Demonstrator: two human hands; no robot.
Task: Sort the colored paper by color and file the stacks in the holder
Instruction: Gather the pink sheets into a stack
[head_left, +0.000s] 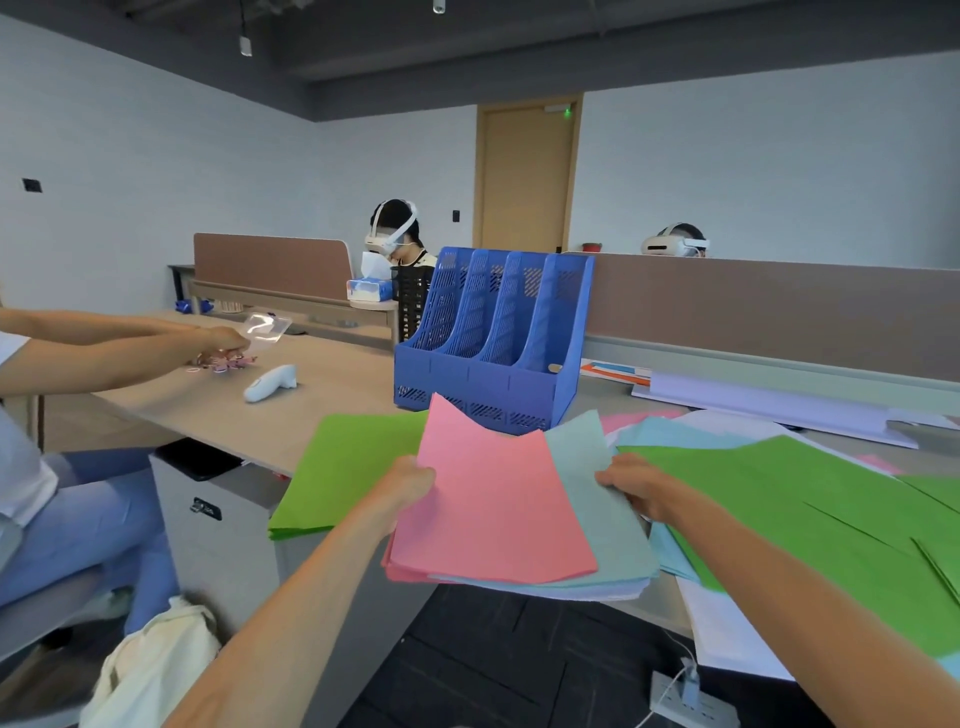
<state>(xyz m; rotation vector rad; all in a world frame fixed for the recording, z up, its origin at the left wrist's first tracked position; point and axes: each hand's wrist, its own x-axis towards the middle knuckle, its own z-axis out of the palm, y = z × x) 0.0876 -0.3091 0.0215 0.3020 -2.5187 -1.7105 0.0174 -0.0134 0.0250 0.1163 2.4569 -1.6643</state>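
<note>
Room first: a grey-walled office, with a wooden door (524, 176) far beyond my hands and a brown partition (779, 306) running off ahead of my right. The pale desk (322, 384) spreads ahead of both hands, and someone else's arms (130, 348) work over it well off to my left.

Straight ahead, just past the paper I hold, stands the blue holder (493, 338), empty as far as I can tell through its mesh. Its four slots run away from me, open at the top and toward me. A stack would therefore go forward and down, long edge along the slot. The holder sits between my hands, a little nearer my left, I judge.

Green sheets (805, 499) lie loose among blue and pink ones to my right. A green stack (348, 467) lies squared just left of my left hand.

My left hand (408, 486) pinches the left edge of the pink stack (493, 499). My right hand (631, 486) grips the pale blue sheets (597, 493) fanned out beneath it.
</note>
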